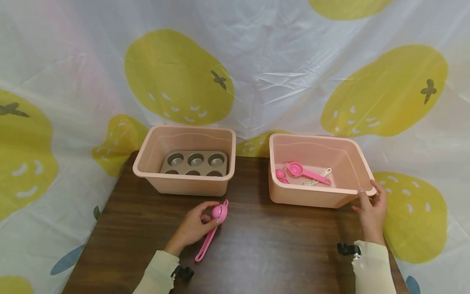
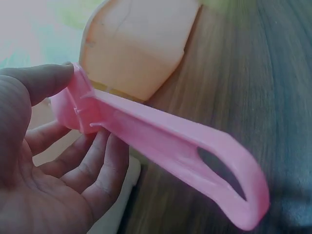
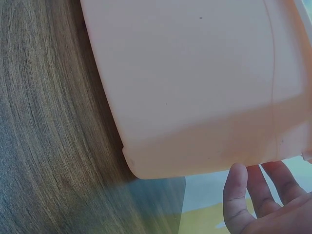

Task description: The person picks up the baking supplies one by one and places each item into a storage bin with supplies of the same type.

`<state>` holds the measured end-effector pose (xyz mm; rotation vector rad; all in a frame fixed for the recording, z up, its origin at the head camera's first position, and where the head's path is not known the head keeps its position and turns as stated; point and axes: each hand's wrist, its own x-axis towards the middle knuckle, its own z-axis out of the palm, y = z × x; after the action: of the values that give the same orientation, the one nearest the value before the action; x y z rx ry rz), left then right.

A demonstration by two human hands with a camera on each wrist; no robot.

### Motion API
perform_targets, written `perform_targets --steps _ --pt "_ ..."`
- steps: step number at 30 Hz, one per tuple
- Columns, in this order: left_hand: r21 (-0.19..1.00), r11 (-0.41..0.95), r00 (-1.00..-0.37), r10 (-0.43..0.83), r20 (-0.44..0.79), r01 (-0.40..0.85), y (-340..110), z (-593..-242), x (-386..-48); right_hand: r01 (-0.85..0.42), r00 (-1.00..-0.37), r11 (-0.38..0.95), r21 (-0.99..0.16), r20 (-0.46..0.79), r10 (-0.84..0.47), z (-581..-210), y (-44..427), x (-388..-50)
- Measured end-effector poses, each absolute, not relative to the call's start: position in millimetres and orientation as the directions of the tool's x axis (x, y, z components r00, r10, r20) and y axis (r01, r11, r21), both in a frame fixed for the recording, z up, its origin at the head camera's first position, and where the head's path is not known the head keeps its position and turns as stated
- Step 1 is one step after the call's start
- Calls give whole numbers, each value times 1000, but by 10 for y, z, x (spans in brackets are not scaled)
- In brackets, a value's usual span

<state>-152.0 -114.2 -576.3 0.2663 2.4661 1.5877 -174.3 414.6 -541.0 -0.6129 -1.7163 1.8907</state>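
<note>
My left hand (image 1: pixel 196 223) holds a pink egg separator (image 1: pixel 208 244) by its round cup, just above the dark table. In the left wrist view, the separator's slotted handle (image 2: pixel 161 131) points away from the palm, with the thumb on one side of the cup and the fingers beneath. My right hand (image 1: pixel 372 212) grips the near right corner of the right-hand pink bin (image 1: pixel 312 197), thumb at the front rim. Inside that bin lie a pink long-handled scoop (image 1: pixel 308 173), a pink round-headed piece (image 1: pixel 280 174) and a pale-handled wire utensil (image 1: pixel 327 172), partly covered.
A second pink bin (image 1: pixel 191 185) stands at the back left, holding a grey muffin tin (image 1: pixel 185 163) with several cups. Behind both bins hangs a white cloth (image 1: pixel 271 61) with yellow fruit prints. The brown wooden table (image 1: pixel 264 245) lies in front.
</note>
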Motion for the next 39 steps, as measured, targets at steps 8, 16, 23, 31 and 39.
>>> perform_targets --steps 8,16,23,31,39 --pt "926 373 -962 271 -47 60 -1096 -5671 -1528 -81 -768 -47 -996 32 639 -5433 4168 -1742" --pt "937 346 -968 246 -39 50 -1045 -5534 -1553 -79 -772 -70 -994 16 636 -5423 4157 -1733" --pt "952 295 -964 266 1 82 -1027 -5422 -1605 -80 -771 -59 -995 24 637 -5422 4151 -1731" --pt "972 211 -958 283 42 105 -983 -5272 -1664 -81 -770 -41 -996 37 637 -5432 4153 -1733" --pt "993 80 -951 305 54 83 -897 -5140 -1769 -95 -774 -34 -995 53 631 -5439 4149 -1730"
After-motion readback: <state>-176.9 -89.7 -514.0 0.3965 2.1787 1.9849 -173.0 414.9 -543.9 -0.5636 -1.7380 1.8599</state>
